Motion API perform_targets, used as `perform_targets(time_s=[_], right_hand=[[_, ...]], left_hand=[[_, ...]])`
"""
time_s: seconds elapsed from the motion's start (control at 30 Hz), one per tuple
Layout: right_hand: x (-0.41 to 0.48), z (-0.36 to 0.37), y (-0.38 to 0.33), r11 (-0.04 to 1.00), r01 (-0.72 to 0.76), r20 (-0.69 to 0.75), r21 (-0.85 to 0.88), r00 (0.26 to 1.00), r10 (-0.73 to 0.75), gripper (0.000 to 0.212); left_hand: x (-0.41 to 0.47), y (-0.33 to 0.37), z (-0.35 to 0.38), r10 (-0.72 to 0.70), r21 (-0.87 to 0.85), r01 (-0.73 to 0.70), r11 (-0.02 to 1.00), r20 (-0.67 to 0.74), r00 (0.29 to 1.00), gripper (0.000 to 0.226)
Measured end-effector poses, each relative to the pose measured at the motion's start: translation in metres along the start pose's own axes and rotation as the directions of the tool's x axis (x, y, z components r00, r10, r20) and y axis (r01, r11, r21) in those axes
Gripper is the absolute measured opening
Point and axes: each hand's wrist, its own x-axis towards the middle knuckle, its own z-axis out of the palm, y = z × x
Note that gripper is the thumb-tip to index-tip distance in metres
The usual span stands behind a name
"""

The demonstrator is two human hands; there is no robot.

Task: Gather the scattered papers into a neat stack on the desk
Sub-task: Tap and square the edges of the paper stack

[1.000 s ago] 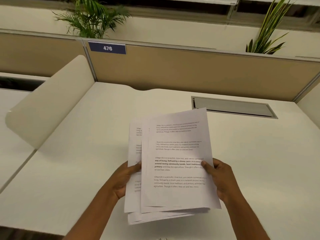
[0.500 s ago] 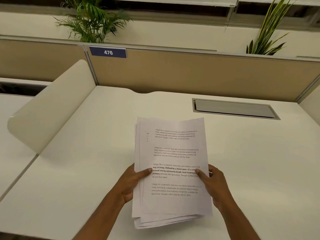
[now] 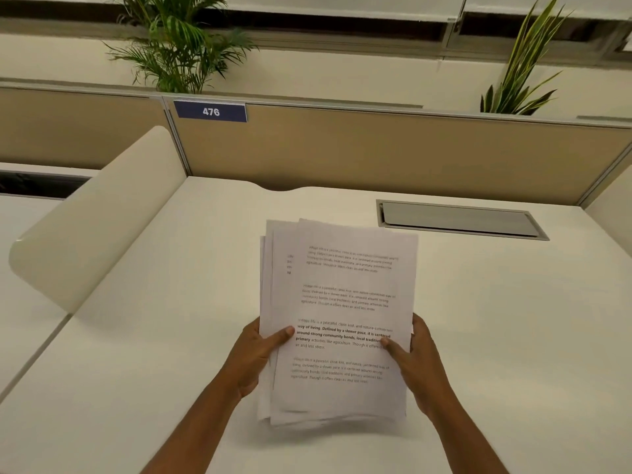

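**Sheets held for squaring**

Papers (image 3: 342, 319) sit between both hands above the desk (image 3: 513, 336). Left hand (image 3: 253, 354) and right hand (image 3: 419, 357) each clamp a side edge, thumb on top, probably to jog uneven edges flush. Long axis runs away from the wrists; text heads point outward. Bottom edge appears lifted, though contact is unclear.

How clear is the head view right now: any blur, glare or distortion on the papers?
Head view: soft even light, no glare; bold lines on the papers are legible, finer text smeared. The stack's lower edge looks blurred above a faint shadow on the desk. Wide-angle bowing curves the partition.
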Motion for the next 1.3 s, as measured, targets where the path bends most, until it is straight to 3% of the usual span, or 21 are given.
perform_targets(time_s=[0.17,0.23,0.53,0.77,0.93,1.1,1.3], right_hand=[[0.008,0.003,-0.013,0.992,0.128,-0.071,0.018,0.99,-0.126,0.03],[0.011,0.005,-0.018,0.987,0.157,-0.088,0.046,0.984,-0.153,0.029],[0.012,0.012,-0.013,0.977,0.194,-0.124,0.087,0.975,-0.182,0.029],[0.008,0.013,-0.01,0.983,0.181,-0.047,0.033,0.983,-0.179,0.034],[0.012,0.015,-0.01,0.983,0.159,-0.085,0.088,0.985,-0.151,0.023],[0.014,0.014,-0.021,0.97,0.208,-0.133,0.127,0.972,-0.191,0.03],[0.015,0.012,-0.026,0.963,0.241,-0.133,0.117,0.965,-0.225,0.032]], left_hand=[[0.007,0.022,0.004,0.196,0.101,-0.191,0.976,-0.036,0.98,0.023],[0.008,0.029,0.007,0.246,0.142,-0.238,0.961,-0.043,0.968,0.016],[0.01,0.023,0.007,0.285,0.152,-0.273,0.95,-0.063,0.956,0.014],[0.01,0.01,0.004,0.263,0.181,-0.241,0.954,-0.112,0.958,0.022],[0.009,0.012,0.01,0.274,0.148,-0.254,0.956,-0.133,0.953,0.013],[0.011,0.026,0.017,0.362,0.123,-0.347,0.93,-0.134,0.922,0.017],[0.012,0.026,0.015,0.359,0.159,-0.341,0.927,-0.111,0.927,0.011]])
